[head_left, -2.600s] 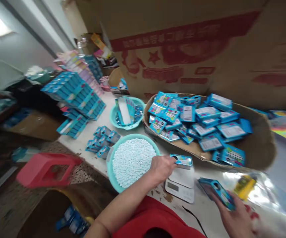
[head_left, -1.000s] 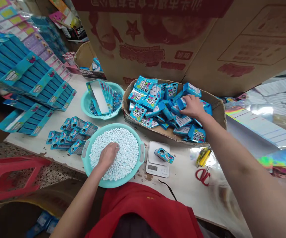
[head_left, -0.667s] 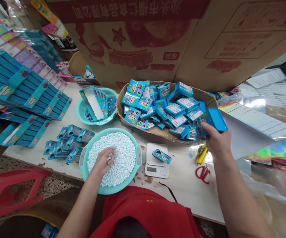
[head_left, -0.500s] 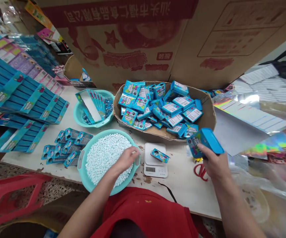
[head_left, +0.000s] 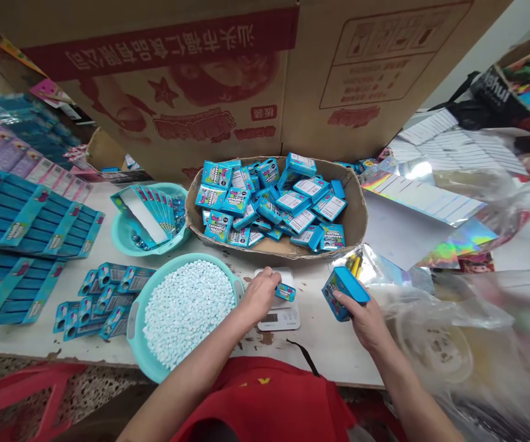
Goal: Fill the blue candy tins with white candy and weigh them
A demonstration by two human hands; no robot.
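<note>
My left hand is over the left end of a small blue candy box, its fingers closed together. What is between the fingertips, if anything, is hidden. That box lies on a white digital kitchen scale. To the left is a turquoise bowl full of small pale candies. Held in my right hand, right of the scale, is a larger blue box, tilted, with the thumb on its near side.
Behind the scale, a cut-down cardboard tray holds many blue boxes. A smaller turquoise bowl and several small candy boxes are at left. A tall carton stands behind. Plastic wrap covers the right side.
My left hand has moved right, from the candy bowl's rim to the small box on the scale. My right hand has come nearer the scale with the blue box. The view has shifted too.
</note>
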